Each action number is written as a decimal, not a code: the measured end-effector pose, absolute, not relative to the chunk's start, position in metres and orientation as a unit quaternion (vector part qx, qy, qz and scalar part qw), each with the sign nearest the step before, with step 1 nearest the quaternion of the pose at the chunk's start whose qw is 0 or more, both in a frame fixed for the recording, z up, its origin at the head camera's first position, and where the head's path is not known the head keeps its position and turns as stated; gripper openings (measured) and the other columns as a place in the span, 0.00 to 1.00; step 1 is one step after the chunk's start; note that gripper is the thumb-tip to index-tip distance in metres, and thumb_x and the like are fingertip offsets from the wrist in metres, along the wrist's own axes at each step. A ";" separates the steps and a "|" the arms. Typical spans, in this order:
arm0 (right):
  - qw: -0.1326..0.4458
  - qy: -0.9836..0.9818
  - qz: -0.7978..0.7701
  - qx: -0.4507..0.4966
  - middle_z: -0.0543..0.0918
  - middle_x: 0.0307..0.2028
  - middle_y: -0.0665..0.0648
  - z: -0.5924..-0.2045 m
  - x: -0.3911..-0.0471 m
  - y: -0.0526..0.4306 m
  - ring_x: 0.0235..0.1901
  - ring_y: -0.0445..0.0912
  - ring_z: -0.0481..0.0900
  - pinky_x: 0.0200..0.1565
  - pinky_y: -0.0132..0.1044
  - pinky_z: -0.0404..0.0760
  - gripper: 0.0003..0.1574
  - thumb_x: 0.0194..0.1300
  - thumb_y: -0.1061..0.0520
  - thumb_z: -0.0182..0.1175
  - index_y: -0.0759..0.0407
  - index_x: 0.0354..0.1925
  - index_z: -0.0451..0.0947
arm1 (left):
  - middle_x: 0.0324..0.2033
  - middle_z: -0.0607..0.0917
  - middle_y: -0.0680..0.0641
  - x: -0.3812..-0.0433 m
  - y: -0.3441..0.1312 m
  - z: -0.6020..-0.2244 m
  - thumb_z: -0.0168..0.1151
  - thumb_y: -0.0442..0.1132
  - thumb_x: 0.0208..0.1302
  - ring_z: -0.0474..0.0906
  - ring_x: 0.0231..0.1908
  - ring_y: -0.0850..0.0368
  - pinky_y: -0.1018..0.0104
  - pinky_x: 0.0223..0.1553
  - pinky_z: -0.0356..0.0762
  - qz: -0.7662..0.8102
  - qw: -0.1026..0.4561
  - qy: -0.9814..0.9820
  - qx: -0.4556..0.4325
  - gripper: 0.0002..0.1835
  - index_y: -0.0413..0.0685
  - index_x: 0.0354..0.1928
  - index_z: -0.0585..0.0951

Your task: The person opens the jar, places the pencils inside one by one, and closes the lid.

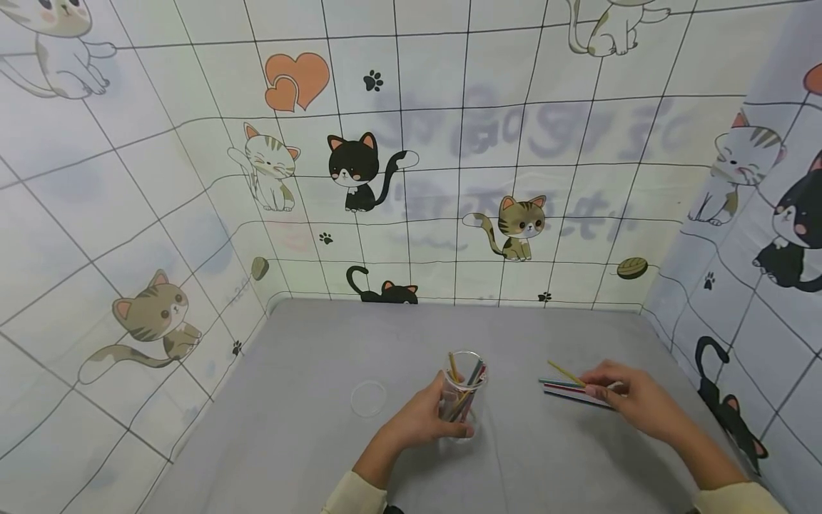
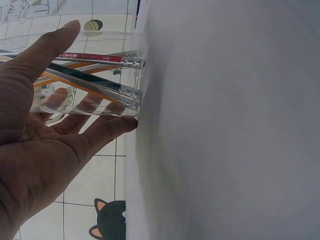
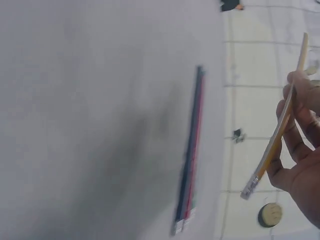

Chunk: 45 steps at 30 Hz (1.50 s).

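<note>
Use the grey table (image 1: 321, 357) as one level floor for the whole move, lifting only as high as needed. Steady things with the left hand (image 1: 420, 417), curled firmly round the jar, thumb on the near side. Control the lighter work with the right hand (image 1: 632, 396), fingers drawn in to a pinch on the yellow pencil. Hold the jar (image 2: 112, 41) upright within the left hand, well to the left of the right one; cannot tell whether resting on the table or just above. Avoid brushing the clear disc (image 1: 369, 398), flat on the table just left of the left hand. Lift away cleanly from the lying pencils (image 3: 188, 150), side by side just beneath the right hand, to avoid rolling them. Look for a gap among the jar's pencils (image 2: 95, 80), leaning eraser-down inside the left hand's grip. Tilt the yellow pencil (image 1: 565, 373), now slanting up and leftward from the right fingertips, closer to upright before any approach to the rim. Lead best, probably, with its eraser end (image 3: 251, 187), already the lower one, below the right fingertips.
</note>
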State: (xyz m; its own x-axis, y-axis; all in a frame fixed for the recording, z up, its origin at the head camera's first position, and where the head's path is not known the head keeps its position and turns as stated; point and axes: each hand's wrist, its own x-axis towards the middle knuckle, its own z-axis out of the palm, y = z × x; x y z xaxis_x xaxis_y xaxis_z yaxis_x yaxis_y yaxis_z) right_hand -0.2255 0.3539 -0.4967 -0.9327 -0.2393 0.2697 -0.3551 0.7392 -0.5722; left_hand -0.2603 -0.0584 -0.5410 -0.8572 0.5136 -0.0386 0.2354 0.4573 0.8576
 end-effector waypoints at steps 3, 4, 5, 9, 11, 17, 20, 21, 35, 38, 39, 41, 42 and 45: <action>0.109 -0.908 0.358 0.187 0.89 0.45 0.43 -0.484 -0.223 0.349 0.42 0.30 0.85 0.40 0.33 0.87 0.10 0.77 0.61 0.69 0.50 0.52 0.90 | 0.66 0.86 0.46 -0.260 -0.058 -0.542 0.87 0.50 0.59 0.83 0.66 0.47 0.40 0.66 0.83 0.468 0.148 0.843 0.223 0.52 0.65 0.80 0.65; 0.111 -0.903 0.369 0.190 0.89 0.45 0.42 -0.479 -0.222 0.347 0.42 0.31 0.86 0.39 0.33 0.86 0.10 0.78 0.61 0.68 0.50 0.53 0.89 | 0.66 0.86 0.46 -0.260 -0.058 -0.542 0.87 0.50 0.59 0.83 0.66 0.47 0.40 0.66 0.83 0.467 0.147 0.843 0.224 0.52 0.63 0.81 0.65; 0.112 -0.897 0.381 0.193 0.88 0.45 0.40 -0.475 -0.221 0.345 0.41 0.32 0.87 0.38 0.34 0.86 0.10 0.78 0.62 0.68 0.51 0.53 0.89 | 0.66 0.86 0.46 -0.260 -0.058 -0.542 0.87 0.50 0.59 0.83 0.66 0.47 0.40 0.66 0.83 0.466 0.146 0.844 0.224 0.52 0.62 0.80 0.65; 0.121 -0.884 0.405 0.198 0.88 0.44 0.38 -0.457 -0.219 0.334 0.41 0.32 0.88 0.37 0.33 0.86 0.10 0.79 0.63 0.66 0.54 0.53 0.88 | 0.66 0.86 0.47 -0.260 -0.058 -0.543 0.87 0.50 0.59 0.82 0.66 0.47 0.39 0.66 0.82 0.466 0.144 0.843 0.228 0.52 0.61 0.81 0.65; 0.133 -0.881 0.405 0.207 0.89 0.43 0.40 -0.449 -0.218 0.330 0.40 0.33 0.89 0.38 0.31 0.87 0.10 0.78 0.66 0.66 0.54 0.52 0.88 | 0.66 0.86 0.47 -0.260 -0.059 -0.543 0.87 0.50 0.59 0.82 0.67 0.47 0.39 0.66 0.82 0.466 0.142 0.843 0.228 0.52 0.63 0.80 0.65; 0.144 -0.883 0.393 0.213 0.89 0.41 0.42 -0.433 -0.213 0.318 0.42 0.33 0.89 0.42 0.28 0.86 0.10 0.78 0.65 0.67 0.51 0.50 0.87 | 0.67 0.86 0.49 -0.259 -0.059 -0.544 0.88 0.50 0.58 0.81 0.69 0.45 0.38 0.67 0.81 0.471 0.139 0.842 0.226 0.52 0.72 0.80 0.64; 0.146 -0.883 0.391 0.214 0.89 0.41 0.43 -0.428 -0.212 0.315 0.43 0.34 0.89 0.43 0.27 0.86 0.10 0.78 0.64 0.67 0.49 0.50 0.86 | 0.67 0.85 0.50 -0.259 -0.059 -0.544 0.88 0.50 0.58 0.81 0.69 0.46 0.39 0.68 0.81 0.472 0.138 0.841 0.228 0.52 0.74 0.79 0.64; 0.147 -0.882 0.392 0.217 0.89 0.42 0.43 -0.427 -0.213 0.315 0.43 0.34 0.89 0.43 0.27 0.86 0.10 0.79 0.64 0.67 0.50 0.51 0.86 | 0.67 0.85 0.50 -0.259 -0.059 -0.544 0.88 0.50 0.58 0.81 0.69 0.46 0.39 0.68 0.81 0.472 0.138 0.840 0.229 0.52 0.74 0.79 0.65; 0.154 -0.874 0.410 0.211 0.92 0.42 0.45 -0.417 -0.215 0.310 0.41 0.32 0.89 0.41 0.26 0.88 0.10 0.76 0.66 0.68 0.58 0.53 0.86 | 0.66 0.86 0.48 -0.260 -0.060 -0.543 0.87 0.50 0.58 0.82 0.68 0.47 0.38 0.68 0.81 0.471 0.142 0.841 0.226 0.51 0.72 0.79 0.65; 0.158 -0.871 0.413 0.214 0.93 0.40 0.46 -0.413 -0.215 0.307 0.39 0.34 0.90 0.40 0.27 0.88 0.09 0.77 0.67 0.68 0.58 0.52 0.86 | 0.67 0.86 0.48 -0.261 -0.059 -0.542 0.87 0.51 0.59 0.81 0.68 0.47 0.39 0.68 0.81 0.472 0.142 0.840 0.228 0.51 0.73 0.79 0.65; 0.160 -0.871 0.412 0.213 0.93 0.40 0.46 -0.412 -0.216 0.306 0.39 0.35 0.90 0.40 0.27 0.88 0.09 0.77 0.66 0.67 0.58 0.52 0.86 | 0.67 0.86 0.48 -0.261 -0.059 -0.542 0.87 0.51 0.59 0.82 0.68 0.47 0.39 0.68 0.81 0.472 0.142 0.840 0.228 0.51 0.73 0.79 0.65; 0.162 -0.872 0.412 0.211 0.93 0.40 0.44 -0.410 -0.216 0.305 0.39 0.35 0.90 0.41 0.27 0.88 0.08 0.77 0.66 0.67 0.57 0.51 0.86 | 0.66 0.86 0.48 -0.261 -0.059 -0.542 0.87 0.51 0.59 0.82 0.68 0.48 0.40 0.67 0.82 0.470 0.143 0.841 0.228 0.51 0.73 0.79 0.65; 0.163 -0.871 0.413 0.212 0.93 0.41 0.44 -0.409 -0.216 0.304 0.39 0.35 0.90 0.41 0.27 0.88 0.08 0.78 0.66 0.67 0.57 0.51 0.86 | 0.66 0.86 0.47 -0.261 -0.059 -0.542 0.87 0.51 0.59 0.82 0.67 0.48 0.40 0.67 0.82 0.469 0.144 0.841 0.228 0.51 0.73 0.79 0.65; 0.168 -0.866 0.417 0.217 0.93 0.41 0.42 -0.408 -0.217 0.302 0.40 0.34 0.90 0.42 0.26 0.88 0.09 0.77 0.67 0.67 0.58 0.52 0.86 | 0.66 0.86 0.47 -0.261 -0.059 -0.541 0.87 0.51 0.59 0.82 0.67 0.47 0.40 0.67 0.82 0.469 0.146 0.842 0.225 0.50 0.72 0.78 0.65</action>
